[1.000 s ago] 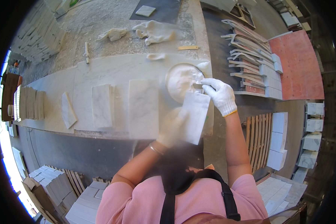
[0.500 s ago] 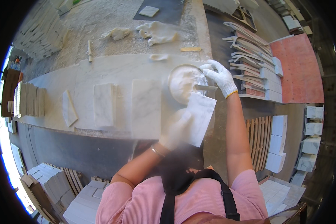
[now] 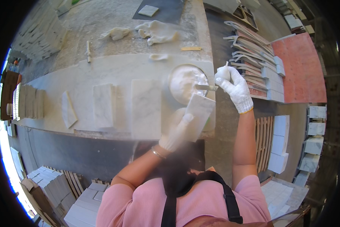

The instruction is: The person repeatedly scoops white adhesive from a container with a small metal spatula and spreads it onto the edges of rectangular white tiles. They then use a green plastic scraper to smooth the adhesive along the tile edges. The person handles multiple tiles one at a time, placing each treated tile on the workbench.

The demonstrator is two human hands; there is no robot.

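Note:
My left hand (image 3: 176, 130), in a white knit glove, grips a pale marble tile (image 3: 201, 113) by its left edge. The tile is tilted in front of a round bowl (image 3: 171, 96) filled with white powder or paste (image 3: 185, 82). A flat-handled tool (image 3: 207, 87) rests in the bowl, its handle over the right rim. To the right of the bowl, past the table edge, my gloved right hand (image 3: 236, 89) is raised. Its fingers close around a small white wad (image 3: 223, 73) with a pointed tip, perhaps cloth; its exact kind is unclear.
Marble tiles (image 3: 146, 109) lie on the slab left of the bowl, with a stack (image 3: 30, 101) further left. Crumpled white gloves (image 3: 158, 32) and a wooden strip (image 3: 191, 48) lie beyond. Strapped tile bundles (image 3: 270, 81) and a red board (image 3: 300, 70) stand at right.
My right hand has drawn back from the bowl's rim to the right, and a white wad now shows in its fingers. The tile in my left hand has tipped and appears narrower.

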